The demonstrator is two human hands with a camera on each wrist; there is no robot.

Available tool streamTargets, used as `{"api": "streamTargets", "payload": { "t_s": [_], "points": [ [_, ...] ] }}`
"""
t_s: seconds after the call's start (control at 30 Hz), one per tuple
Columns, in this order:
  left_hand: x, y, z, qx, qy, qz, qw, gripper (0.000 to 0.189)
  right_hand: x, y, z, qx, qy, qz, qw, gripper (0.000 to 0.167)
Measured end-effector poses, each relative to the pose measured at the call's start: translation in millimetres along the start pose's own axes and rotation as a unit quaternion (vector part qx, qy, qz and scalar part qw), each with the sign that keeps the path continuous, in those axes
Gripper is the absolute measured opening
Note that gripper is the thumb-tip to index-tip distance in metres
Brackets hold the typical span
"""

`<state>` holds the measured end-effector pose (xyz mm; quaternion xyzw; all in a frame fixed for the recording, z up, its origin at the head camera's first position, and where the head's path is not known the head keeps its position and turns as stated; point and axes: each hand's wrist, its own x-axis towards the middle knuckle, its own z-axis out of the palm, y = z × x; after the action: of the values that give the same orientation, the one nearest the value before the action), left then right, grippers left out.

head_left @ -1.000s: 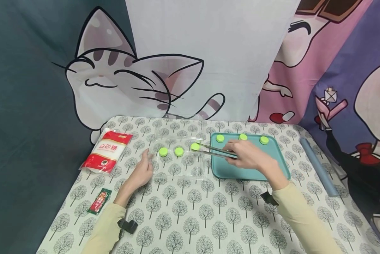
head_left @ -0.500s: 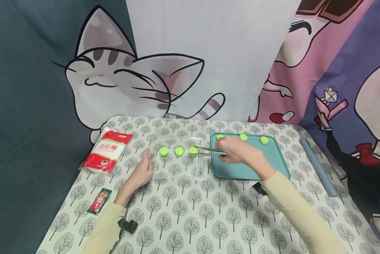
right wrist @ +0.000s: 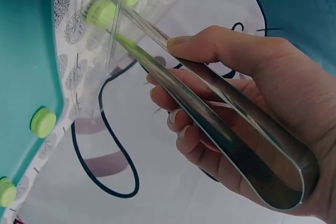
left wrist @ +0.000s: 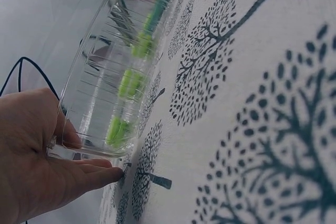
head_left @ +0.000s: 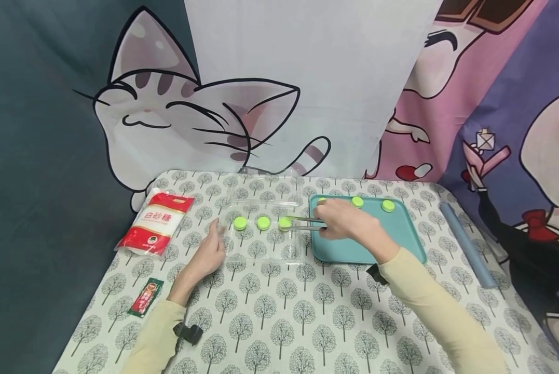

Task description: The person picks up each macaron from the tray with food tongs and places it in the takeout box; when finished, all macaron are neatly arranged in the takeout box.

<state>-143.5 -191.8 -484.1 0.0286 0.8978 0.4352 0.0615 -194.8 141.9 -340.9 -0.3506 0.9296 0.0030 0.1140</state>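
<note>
My right hand (head_left: 342, 219) holds metal tongs (right wrist: 210, 108), thumb on one arm and fingers around the other. Their tips stand on either side of a lime-green macaron (head_left: 285, 224) at the right of a clear plastic box (head_left: 260, 258). Two more macarons, a middle one (head_left: 263, 223) and a left one (head_left: 240, 223), lie beside it in a row. At the box's left end, my left hand (head_left: 209, 249) pinches the corner. In the left wrist view, part of that hand shows through the clear wall (left wrist: 86, 114), with other fingers outside near the cloth.
A teal tray (head_left: 368, 249) at right bears three green macarons along its far edge, the left one partly hidden by my hand. The box's clear lid (head_left: 265, 189) lies folded back. A sugar bag (head_left: 155, 223), a small red-green packet (head_left: 146, 297) and a blue roll (head_left: 466, 244) lie around.
My right hand has moved left with the tongs, bringing the macaron down into line with the two others. The tong tips now sit slightly wider around it. My left hand stays put.
</note>
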Motion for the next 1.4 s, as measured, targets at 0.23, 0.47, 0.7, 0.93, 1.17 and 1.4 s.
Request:
{"api": "streamTargets", "payload": {
  "t_s": [0.23,0.47,0.7,0.93,1.17,1.4],
  "points": [
    [-1.0,1.1,-0.1,0.001,-0.005,-0.004,1.0000,0.066,-21.5,15,4,0.030,0.041,-0.002,0.9987,0.027],
    [-2.6,2.8,-0.8,-0.005,-0.004,0.000,1.0000,0.067,-46.0,41,20,0.080,0.110,-0.003,0.9907,0.032],
    [-2.5,4.1,-2.3,0.000,-0.003,0.005,1.0000,0.066,-65.8,64,33,0.100,0.152,0.032,0.9827,0.032],
    [-1.9,3.5,-1.2,0.006,-0.003,0.002,1.0000,0.066,-70.9,83,48,0.095,0.173,0.062,0.9783,0.034],
    [-2.3,2.3,-0.8,0.010,-0.003,-0.001,0.9999,0.065,-63.1,99,65,0.107,0.173,0.103,0.9736,0.038],
    [-2.4,2.8,-0.1,0.006,-0.001,-0.002,1.0000,0.066,-53.5,110,79,0.131,0.160,0.116,0.9714,0.040]
  ]
}}
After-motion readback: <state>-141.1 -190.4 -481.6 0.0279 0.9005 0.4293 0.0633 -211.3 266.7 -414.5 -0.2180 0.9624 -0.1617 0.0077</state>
